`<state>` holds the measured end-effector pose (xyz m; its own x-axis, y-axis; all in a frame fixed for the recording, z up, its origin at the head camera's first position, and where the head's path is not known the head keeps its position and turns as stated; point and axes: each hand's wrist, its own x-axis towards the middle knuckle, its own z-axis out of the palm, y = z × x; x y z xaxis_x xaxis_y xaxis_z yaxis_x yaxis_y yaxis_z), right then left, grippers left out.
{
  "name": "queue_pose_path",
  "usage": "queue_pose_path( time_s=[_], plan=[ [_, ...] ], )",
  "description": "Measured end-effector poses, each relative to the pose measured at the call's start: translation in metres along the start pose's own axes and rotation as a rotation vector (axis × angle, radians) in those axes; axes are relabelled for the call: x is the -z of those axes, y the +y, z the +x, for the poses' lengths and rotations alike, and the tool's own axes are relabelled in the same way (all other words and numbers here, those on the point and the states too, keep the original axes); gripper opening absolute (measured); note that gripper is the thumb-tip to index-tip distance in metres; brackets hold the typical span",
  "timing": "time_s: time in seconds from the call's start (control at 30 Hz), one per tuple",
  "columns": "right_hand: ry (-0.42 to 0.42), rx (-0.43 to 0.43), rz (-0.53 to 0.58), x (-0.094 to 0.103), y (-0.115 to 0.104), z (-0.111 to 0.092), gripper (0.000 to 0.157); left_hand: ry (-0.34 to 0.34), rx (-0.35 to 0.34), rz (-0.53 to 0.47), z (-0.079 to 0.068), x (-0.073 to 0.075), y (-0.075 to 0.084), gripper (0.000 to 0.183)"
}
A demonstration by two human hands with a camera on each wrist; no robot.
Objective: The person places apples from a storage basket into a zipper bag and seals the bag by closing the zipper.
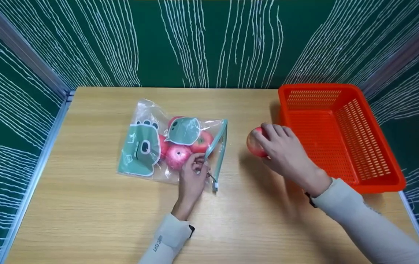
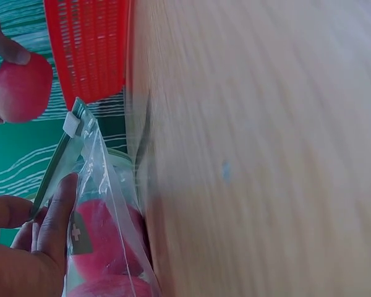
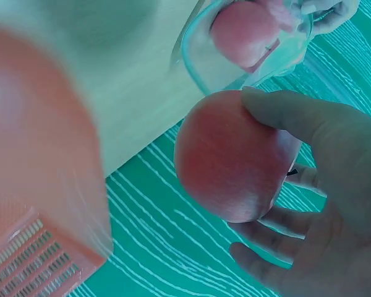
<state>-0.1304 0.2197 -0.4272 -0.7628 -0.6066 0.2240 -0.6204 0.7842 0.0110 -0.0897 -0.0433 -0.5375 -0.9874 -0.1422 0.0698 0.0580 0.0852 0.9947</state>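
Note:
My right hand (image 1: 284, 152) grips a red apple (image 1: 255, 142) above the table, between the bag and the basket. In the right wrist view the thumb and fingers curl round that apple (image 3: 232, 158). A clear zip bag (image 1: 165, 174) with a green cartoon print lies on the table, holding several red apples (image 1: 178, 156). My left hand (image 1: 193, 178) pinches the bag's green zip edge near its slider (image 1: 215, 186). The left wrist view shows the bag's mouth parted, the thumb and fingers on the green strip (image 2: 51, 170).
An orange-red plastic basket (image 1: 378, 146) with slotted sides stands on the right of the wooden table (image 1: 85, 205). Its inner floor shows bare. Green partitions (image 1: 217, 44) with white wavy lines enclose the table at the back and sides.

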Motion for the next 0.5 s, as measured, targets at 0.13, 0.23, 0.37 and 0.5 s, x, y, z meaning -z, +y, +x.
queue_pose_path(
  time_s=[0.13, 0.23, 0.37, 0.5],
  plan=[
    [-0.014, 0.004, 0.007, -0.007, -0.008, 0.0, 0.096, -0.004, 0.0, -0.002, 0.0, 0.0, 0.001, 0.023],
    [-0.015, 0.006, 0.007, -0.012, -0.014, 0.0, 0.095, -0.003, -0.009, -0.001, 0.0, 0.0, 0.002, 0.023],
    [-0.035, 0.002, -0.01, -0.019, -0.022, 0.001, 0.1, -0.002, -0.042, 0.004, 0.0, 0.0, 0.002, 0.022],
    [-0.064, -0.01, 0.005, -0.026, -0.028, 0.001, 0.104, 0.0, -0.062, 0.01, 0.0, 0.0, 0.001, 0.021]
  ],
)
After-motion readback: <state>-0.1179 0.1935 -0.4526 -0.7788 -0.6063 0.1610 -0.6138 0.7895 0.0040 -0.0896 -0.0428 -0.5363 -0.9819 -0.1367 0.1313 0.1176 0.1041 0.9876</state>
